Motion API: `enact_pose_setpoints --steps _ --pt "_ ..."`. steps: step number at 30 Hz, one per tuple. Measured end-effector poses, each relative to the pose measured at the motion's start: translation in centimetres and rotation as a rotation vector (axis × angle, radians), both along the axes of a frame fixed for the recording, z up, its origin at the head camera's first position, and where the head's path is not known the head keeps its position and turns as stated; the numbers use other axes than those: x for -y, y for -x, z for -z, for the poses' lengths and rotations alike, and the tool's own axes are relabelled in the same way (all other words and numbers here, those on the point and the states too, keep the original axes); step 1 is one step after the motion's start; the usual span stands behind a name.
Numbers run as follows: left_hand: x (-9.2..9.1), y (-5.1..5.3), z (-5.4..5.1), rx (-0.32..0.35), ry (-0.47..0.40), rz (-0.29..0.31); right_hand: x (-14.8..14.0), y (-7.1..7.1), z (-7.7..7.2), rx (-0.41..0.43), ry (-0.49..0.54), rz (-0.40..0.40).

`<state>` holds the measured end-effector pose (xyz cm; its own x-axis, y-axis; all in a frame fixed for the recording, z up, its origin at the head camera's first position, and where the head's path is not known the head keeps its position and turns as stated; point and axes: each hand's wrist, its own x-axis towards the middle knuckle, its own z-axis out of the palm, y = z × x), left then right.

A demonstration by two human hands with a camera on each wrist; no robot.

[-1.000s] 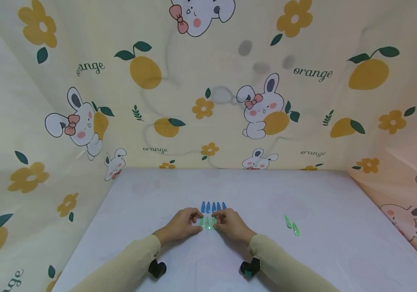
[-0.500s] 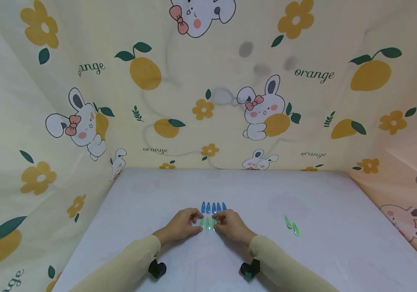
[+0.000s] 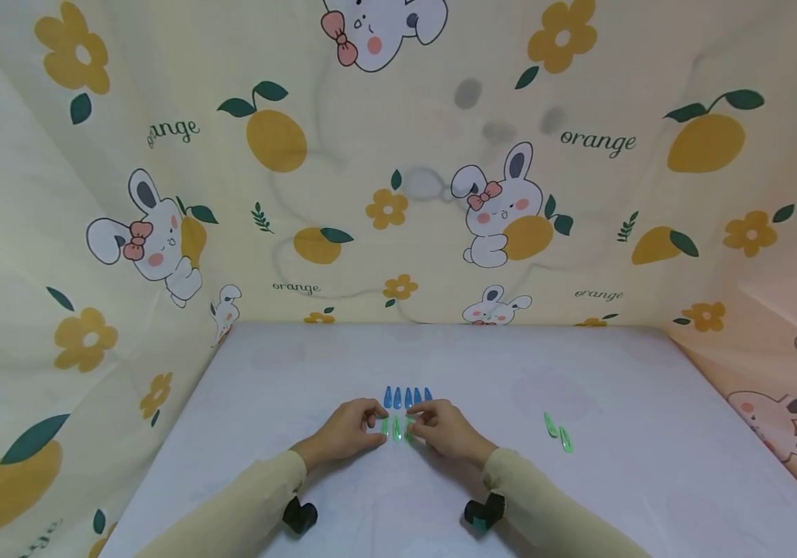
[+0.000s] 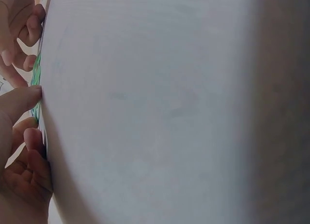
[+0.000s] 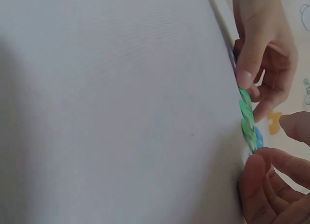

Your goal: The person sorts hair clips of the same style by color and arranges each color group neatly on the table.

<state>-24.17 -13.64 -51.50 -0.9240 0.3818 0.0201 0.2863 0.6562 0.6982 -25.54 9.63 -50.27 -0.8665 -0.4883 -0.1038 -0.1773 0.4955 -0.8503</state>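
Note:
Three green snap hair clips lie side by side in a row on the white table, below a row of several blue hair clips. My left hand is at the leftmost green clip, thumb at its near end and index finger at its far end, pinching it lengthwise. My right hand hovers beside the rightmost green clip, fingers loosely bent and partly hiding it. In the right wrist view the right thumb is raised away from the clips, and the hand appears to hold nothing.
Two more green hair clips lie slanted on the table, to the right of my right hand. A patterned cloth with rabbits and oranges rises at the back and both sides.
My right hand has shifted slightly right, its thumb and fingers easing off the rightmost green clip. My left hand and the rows of clips stay nearly as they were.

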Motion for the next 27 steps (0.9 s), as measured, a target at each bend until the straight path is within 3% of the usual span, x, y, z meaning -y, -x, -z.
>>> enact_pose_setpoints --steps 14,27 --pt "-0.2 -0.2 -0.3 -0.003 0.002 -0.025 -2.2 -0.2 -1.7 -0.031 0.028 0.033" --pt "-0.5 -0.3 -0.4 0.02 0.004 -0.039 -6.5 -0.4 -3.3 -0.077 0.035 0.079"
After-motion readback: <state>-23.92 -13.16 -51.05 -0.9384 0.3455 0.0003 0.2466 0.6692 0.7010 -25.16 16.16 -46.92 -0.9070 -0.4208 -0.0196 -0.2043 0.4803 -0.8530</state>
